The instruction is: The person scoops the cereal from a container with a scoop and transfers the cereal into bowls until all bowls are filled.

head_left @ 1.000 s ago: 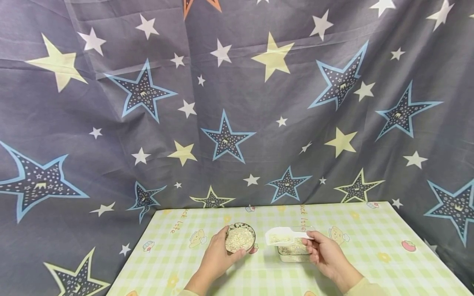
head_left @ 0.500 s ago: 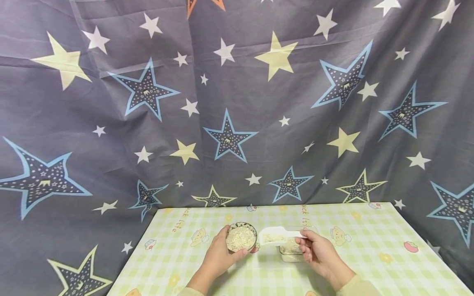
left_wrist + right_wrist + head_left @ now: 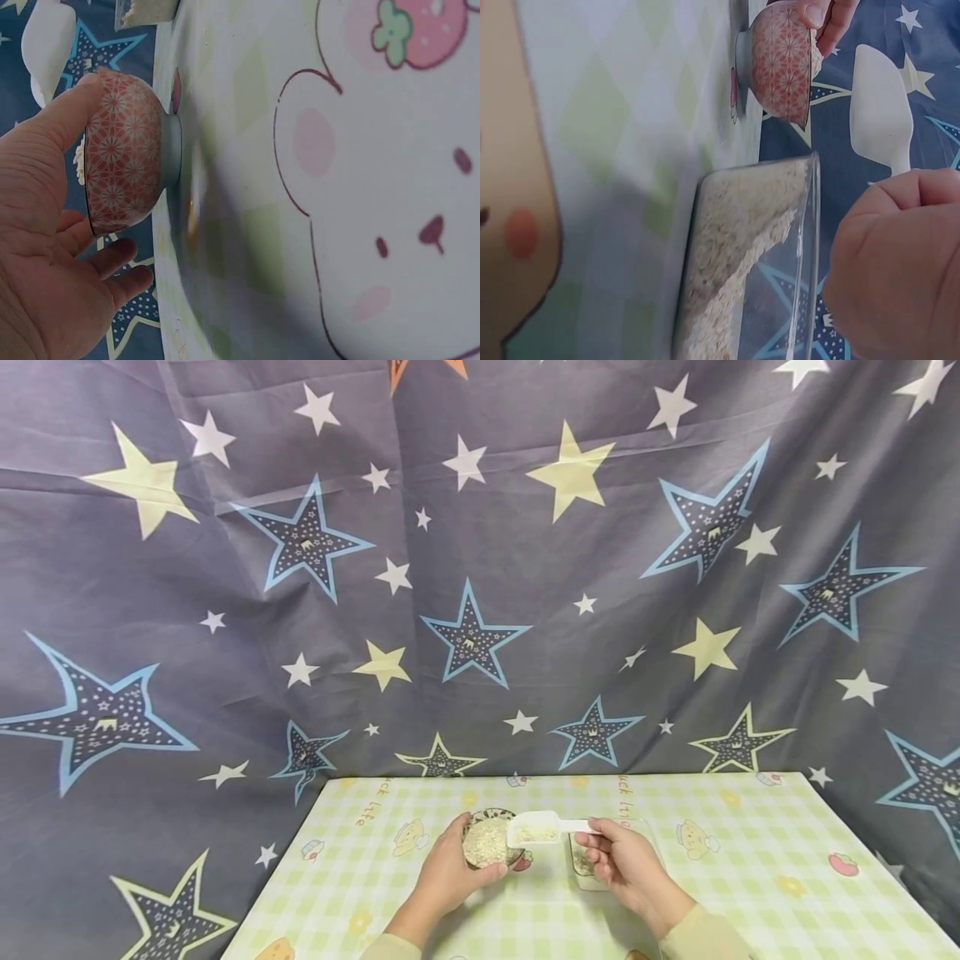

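Note:
My left hand (image 3: pixel 448 866) grips the rim of a small bowl (image 3: pixel 124 154) with a red flower pattern, its thumb and fingers on either side. Oat flakes (image 3: pixel 486 841) fill the bowl. In my right hand (image 3: pixel 626 868) I pinch the handle of a white scoop (image 3: pixel 534 829), which carries some flakes. The scoop's head hangs over the bowl's right edge, apart from it in the wrist views. Below and beside my right hand stands a clear rectangular container (image 3: pixel 739 247) holding more oat flakes, partly hidden by that hand in the head view.
A table with a green and white checked cloth (image 3: pixel 360 868) printed with cartoon figures lies under everything. Behind it hangs a dark curtain (image 3: pixel 480 552) with stars, which also closes off both sides.
My right hand has carried the scoop leftward, from above the clear container to over the bowl's edge. My left hand keeps its grip on the bowl. The head view has shifted slightly.

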{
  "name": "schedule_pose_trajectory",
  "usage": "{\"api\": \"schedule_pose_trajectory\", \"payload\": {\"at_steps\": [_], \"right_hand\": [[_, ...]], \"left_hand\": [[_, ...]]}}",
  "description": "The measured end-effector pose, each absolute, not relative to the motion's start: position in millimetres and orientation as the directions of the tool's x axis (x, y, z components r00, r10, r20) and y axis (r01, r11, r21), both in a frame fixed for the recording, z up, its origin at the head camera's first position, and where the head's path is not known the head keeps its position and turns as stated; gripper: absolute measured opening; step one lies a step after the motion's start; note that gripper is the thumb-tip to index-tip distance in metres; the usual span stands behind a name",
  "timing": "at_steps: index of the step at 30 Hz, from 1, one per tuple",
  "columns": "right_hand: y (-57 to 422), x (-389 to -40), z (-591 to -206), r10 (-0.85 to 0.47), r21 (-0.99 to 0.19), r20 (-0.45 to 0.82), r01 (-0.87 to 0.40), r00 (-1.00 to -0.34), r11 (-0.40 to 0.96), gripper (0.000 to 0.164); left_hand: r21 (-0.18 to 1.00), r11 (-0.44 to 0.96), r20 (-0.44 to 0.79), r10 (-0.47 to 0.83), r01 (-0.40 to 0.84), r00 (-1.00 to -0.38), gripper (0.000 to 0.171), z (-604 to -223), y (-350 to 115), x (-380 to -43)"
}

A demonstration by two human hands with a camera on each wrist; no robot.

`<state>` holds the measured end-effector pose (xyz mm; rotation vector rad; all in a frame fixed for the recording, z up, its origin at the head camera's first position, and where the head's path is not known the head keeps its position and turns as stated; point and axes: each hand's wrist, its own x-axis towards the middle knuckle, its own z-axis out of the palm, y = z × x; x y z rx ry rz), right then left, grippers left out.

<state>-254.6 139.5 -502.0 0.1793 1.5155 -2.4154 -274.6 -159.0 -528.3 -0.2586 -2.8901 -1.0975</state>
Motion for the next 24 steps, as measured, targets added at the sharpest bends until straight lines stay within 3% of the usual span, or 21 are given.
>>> {"api": "schedule_pose_trajectory", "payload": {"at_steps": [4, 12, 24], "right_hand": [[132.8, -256.5, -500.1, -0.156, -0.873, -0.249, 0.291, -0.956, -0.392, 0.019], [117.8, -256.3, -493.6, -0.097, -0.929, -0.202, 0.222, -0.974, -0.296, 0.049], [99.7, -253.2, -488.4, 0.058, -0.994, -0.080, 0.076, -0.995, -0.072, 0.037]], "left_hand": [[0.663, 0.731, 0.085, 0.141, 0.161, -0.986, 0.117, -525.5, -158.5, -274.1], [0.672, 0.726, 0.078, 0.124, 0.144, -0.989, 0.115, -522.2, -157.7, -273.9], [0.678, 0.721, 0.080, 0.121, 0.143, -0.989, 0.114, -520.0, -157.3, -274.0]]}}
